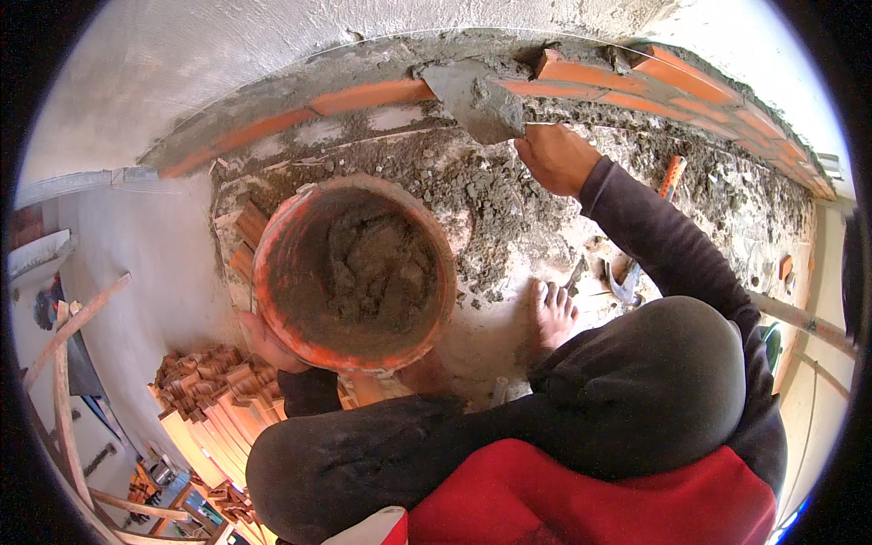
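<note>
My right hand is closed round the handle of a trowel, whose mortar-coated blade lies over the low course of orange bricks along the wall. Wet grey mortar coats the top of that course left of the blade. An orange bucket with grey mortar in it stands in front of me, to the left. My left hand is at the bucket's lower left side, with its fingers partly hidden behind the bucket, so its grip does not show clearly.
Stacked orange bricks stand at the lower left, beside my knee. A hammer lies right of my bare foot. An orange-handled tool rests on the mortar-strewn floor. A thin string runs above the bricks. Wooden poles lean at far left.
</note>
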The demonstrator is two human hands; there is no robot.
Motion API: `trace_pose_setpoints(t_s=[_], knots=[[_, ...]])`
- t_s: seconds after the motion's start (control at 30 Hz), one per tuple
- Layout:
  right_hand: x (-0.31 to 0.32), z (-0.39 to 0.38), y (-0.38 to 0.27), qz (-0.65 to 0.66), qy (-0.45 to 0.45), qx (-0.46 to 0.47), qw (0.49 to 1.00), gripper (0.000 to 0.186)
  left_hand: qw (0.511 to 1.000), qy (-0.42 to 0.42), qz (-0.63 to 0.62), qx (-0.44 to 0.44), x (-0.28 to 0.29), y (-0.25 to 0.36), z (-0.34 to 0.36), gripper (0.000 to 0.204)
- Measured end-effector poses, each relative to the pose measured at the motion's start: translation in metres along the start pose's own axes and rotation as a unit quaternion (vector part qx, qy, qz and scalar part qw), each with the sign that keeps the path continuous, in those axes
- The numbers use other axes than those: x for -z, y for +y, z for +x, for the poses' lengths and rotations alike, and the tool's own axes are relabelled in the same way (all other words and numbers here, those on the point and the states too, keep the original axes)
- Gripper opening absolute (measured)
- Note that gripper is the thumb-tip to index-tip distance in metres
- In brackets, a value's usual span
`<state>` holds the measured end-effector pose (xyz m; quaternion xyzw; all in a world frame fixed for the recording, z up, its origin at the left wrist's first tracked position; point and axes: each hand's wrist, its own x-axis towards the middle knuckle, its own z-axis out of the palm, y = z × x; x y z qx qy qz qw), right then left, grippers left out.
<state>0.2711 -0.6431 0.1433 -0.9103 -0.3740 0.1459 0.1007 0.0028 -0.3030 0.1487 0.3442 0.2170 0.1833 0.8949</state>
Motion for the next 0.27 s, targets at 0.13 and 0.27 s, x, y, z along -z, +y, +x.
trace_pose_setpoints(t_s=[0.13,0.27], knots=[[0.001,-0.03,-0.005,0.049,0.036,-0.072,0.996,0.024,1.0,-0.019,0.023,-0.011,0.005,0.001,-0.001,0.072],[-0.011,-0.053,0.009,0.077,0.081,-0.177,0.978,0.03,0.999,-0.044,0.006,-0.009,0.003,-0.004,0.001,0.073]])
